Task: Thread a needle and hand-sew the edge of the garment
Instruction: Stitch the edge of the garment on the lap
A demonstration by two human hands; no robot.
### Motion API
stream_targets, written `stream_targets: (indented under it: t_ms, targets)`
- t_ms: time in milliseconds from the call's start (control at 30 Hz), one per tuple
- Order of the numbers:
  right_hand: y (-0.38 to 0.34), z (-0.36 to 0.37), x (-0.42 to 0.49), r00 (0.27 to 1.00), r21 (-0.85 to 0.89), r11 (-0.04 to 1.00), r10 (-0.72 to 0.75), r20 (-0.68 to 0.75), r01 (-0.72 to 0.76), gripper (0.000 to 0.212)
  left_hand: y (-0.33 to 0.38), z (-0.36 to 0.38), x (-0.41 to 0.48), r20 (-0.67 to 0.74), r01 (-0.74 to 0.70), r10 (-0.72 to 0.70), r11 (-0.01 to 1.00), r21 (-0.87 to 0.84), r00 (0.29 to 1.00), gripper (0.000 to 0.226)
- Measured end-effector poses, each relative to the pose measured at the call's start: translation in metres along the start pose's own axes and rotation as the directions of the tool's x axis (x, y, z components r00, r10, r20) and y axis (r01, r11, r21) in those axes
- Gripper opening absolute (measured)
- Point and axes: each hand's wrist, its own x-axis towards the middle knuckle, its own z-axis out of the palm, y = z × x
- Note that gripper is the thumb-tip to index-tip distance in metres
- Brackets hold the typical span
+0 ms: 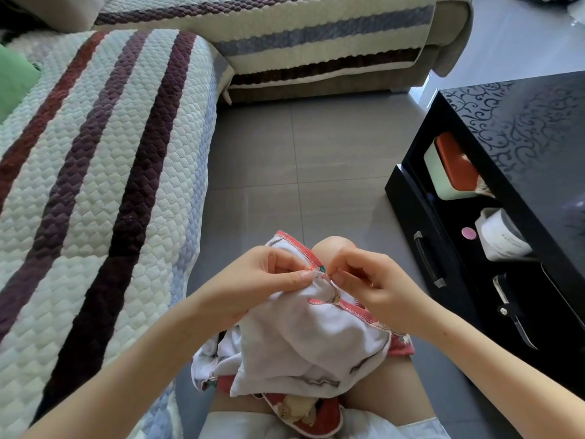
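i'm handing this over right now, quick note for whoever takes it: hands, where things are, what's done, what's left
Left hand: pinches the red-stitched edge of the garment, by the knee.
Right hand: pinches the same edge right beside it; needle and thread too fine to make out.
Garment: bunched on the lap, white side up.
Done: no telling if the needle is threaded or how many stitches are in.
Left: probably check the right fingertips for the needle, then stitch along the edge.
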Motion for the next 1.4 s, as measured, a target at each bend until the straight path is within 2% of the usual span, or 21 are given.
stream_targets:
  t_ms: [133,400,467,533,667,867,1033,1133,1233,1300,1400]
  targets:
    - [0.000,0.000,0.000,1.000,0.026,1.000,-0.009,0.005,0.008,0.028,0.002,0.002,0.000,0.016,-0.009,0.009,1.000,-0.005,1.000,0.015]
    - [0.003,0.000,0.003,0.999,0.102,0.994,-0.026,0.026,0.023,0.023,0.003,0.011,-0.001,-0.015,-0.047,0.049,0.992,0.115,0.999,0.016]
    - [0.008,0.000,0.002,1.000,0.191,0.982,-0.005,0.031,-0.001,0.009,0.003,0.012,0.000,-0.042,-0.061,0.065,0.994,0.090,0.997,0.016]
    - [0.013,-0.002,0.000,0.999,0.271,0.962,0.038,0.028,-0.044,0.011,0.004,0.012,-0.001,-0.064,-0.079,0.081,0.996,0.036,0.995,0.019]
    - [0.019,-0.001,-0.004,1.000,0.143,0.990,-0.011,-0.026,0.015,0.010,0.002,0.014,0.000,-0.115,-0.122,0.118,0.992,-0.024,0.986,0.016]
    - [0.008,0.009,-0.002,0.992,0.217,0.976,0.020,-0.128,0.008,0.017,-0.002,0.021,0.006,-0.271,-0.189,0.143,0.970,-0.154,0.952,0.008]
    - [-0.005,0.009,-0.007,0.986,0.046,0.996,-0.065,-0.154,0.073,0.017,-0.006,0.024,0.013,-0.319,-0.161,0.097,0.970,-0.180,0.943,0.003]
    - [-0.006,0.016,-0.004,0.962,-0.020,0.999,-0.054,-0.269,0.051,0.009,-0.006,0.028,0.014,-0.297,-0.170,0.102,0.962,-0.214,0.949,0.006]
    - [-0.006,0.020,-0.001,0.917,-0.173,0.981,-0.148,-0.370,0.089,0.008,-0.006,0.030,0.015,-0.292,-0.192,0.115,0.949,-0.251,0.949,0.011]
    - [-0.010,0.021,0.000,0.867,-0.328,0.936,-0.263,-0.424,0.124,0.012,-0.006,0.029,0.016,-0.283,-0.193,0.119,0.949,-0.249,0.952,0.023]
    - [-0.020,0.020,0.002,0.762,-0.623,0.780,-0.439,-0.476,0.060,0.024,-0.006,0.028,0.017,-0.267,-0.144,0.078,0.960,-0.238,0.960,0.036]
